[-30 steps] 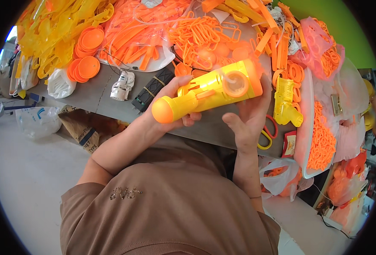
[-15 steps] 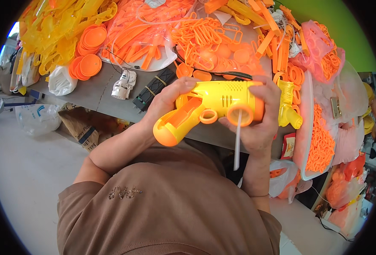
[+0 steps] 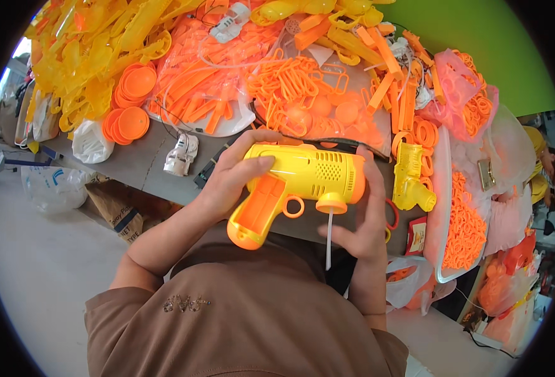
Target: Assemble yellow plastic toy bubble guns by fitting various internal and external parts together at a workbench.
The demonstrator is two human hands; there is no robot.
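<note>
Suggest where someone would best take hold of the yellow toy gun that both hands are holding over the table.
Probably the orange handle of the toy gun, from below left: it juts down free, while the left hand covers the body's rear and the right hand its front, beside the hanging white tube.

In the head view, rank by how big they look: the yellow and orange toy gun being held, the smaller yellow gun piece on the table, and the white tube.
1. toy gun, though nearest the camera
2. yellow gun piece
3. white tube

Bright, even light, sharp focus; fisheye bending and black vignette at edges.
</note>
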